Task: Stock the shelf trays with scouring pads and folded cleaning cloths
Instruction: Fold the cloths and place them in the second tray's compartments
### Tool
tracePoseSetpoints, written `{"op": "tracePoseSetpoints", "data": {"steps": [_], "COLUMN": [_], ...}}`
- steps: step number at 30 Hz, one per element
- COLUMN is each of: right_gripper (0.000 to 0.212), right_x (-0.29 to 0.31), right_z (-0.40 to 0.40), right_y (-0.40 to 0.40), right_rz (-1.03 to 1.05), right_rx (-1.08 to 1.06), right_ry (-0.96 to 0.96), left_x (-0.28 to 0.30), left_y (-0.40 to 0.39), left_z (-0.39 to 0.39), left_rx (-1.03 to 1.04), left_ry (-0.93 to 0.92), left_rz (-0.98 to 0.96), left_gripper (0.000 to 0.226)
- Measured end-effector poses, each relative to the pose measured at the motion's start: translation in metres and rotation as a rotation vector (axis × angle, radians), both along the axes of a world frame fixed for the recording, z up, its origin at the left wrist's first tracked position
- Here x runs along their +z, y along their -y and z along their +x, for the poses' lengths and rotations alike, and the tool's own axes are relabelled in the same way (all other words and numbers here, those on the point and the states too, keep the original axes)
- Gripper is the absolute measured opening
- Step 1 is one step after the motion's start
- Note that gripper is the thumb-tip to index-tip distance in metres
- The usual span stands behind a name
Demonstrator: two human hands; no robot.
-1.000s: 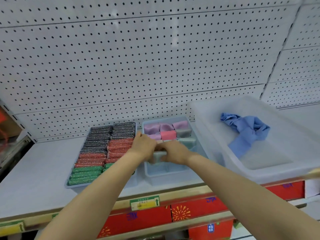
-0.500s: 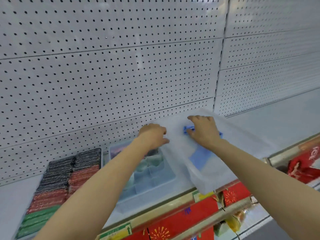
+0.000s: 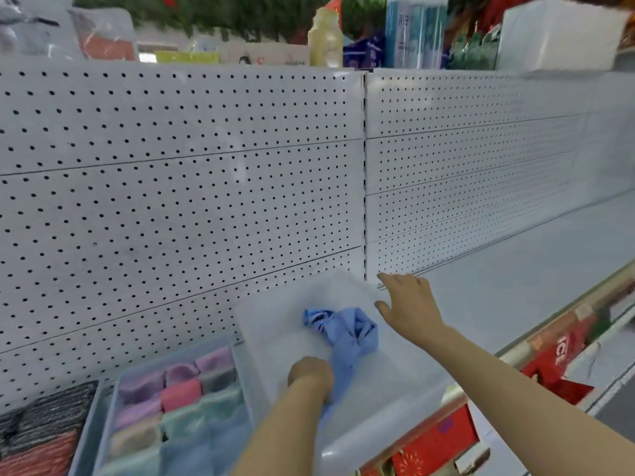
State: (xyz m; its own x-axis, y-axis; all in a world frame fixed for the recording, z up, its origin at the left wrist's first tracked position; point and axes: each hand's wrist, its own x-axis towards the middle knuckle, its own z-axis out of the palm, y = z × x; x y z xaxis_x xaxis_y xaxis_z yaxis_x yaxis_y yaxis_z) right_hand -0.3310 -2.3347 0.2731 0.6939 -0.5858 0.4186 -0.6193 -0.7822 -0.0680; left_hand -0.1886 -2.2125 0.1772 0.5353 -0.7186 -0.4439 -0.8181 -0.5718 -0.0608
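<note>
A crumpled blue cloth (image 3: 347,331) lies in a clear plastic bin (image 3: 275,317) on the white shelf. My left hand (image 3: 311,376) is inside the bin and grips the cloth's lower end. My right hand (image 3: 409,305) hovers over the bin's far right corner with its fingers spread. Left of the bin stands a divided tray (image 3: 233,345) of folded cloths (image 3: 180,393) in purple, pink, grey and teal. At the far left a tray holds rows of black and red scouring pads (image 3: 37,431).
White pegboard (image 3: 178,201) backs the shelf. The shelf surface (image 3: 515,286) runs on to the right of the bin. Red boxes (image 3: 436,438) sit on the level below the shelf edge. Bottles and packages (image 3: 412,29) stand on top of the pegboard wall.
The view swung right and up. My left hand left the divided tray and took hold of the blue cloth in the bin. My right hand came off the cloth and moved right.
</note>
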Motion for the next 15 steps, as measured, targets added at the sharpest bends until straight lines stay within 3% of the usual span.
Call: {"op": "tracePoseSetpoints", "data": {"steps": [5, 8, 10, 15], "right_gripper": [0.052, 0.053, 0.055, 0.071], "right_x": [-0.013, -0.020, -0.022, -0.016], "right_z": [0.000, 0.003, 0.005, 0.018], "right_y": [0.012, 0.010, 0.006, -0.014], "right_rz": [0.068, 0.118, 0.149, 0.387], "right_rx": [0.036, 0.080, 0.105, 0.246], "right_ry": [-0.003, -0.029, -0.058, -0.030], "left_x": [0.004, 0.025, 0.047, 0.122], "left_y": [0.003, 0.003, 0.003, -0.018], "left_z": [0.003, 0.005, 0.012, 0.030], "left_rx": [0.113, 0.217, 0.294, 0.318], "left_ry": [-0.101, -0.199, -0.291, -0.294], "left_rz": [0.018, -0.010, -0.115, -0.523], "left_gripper": [0.055, 0.042, 0.024, 0.031]}}
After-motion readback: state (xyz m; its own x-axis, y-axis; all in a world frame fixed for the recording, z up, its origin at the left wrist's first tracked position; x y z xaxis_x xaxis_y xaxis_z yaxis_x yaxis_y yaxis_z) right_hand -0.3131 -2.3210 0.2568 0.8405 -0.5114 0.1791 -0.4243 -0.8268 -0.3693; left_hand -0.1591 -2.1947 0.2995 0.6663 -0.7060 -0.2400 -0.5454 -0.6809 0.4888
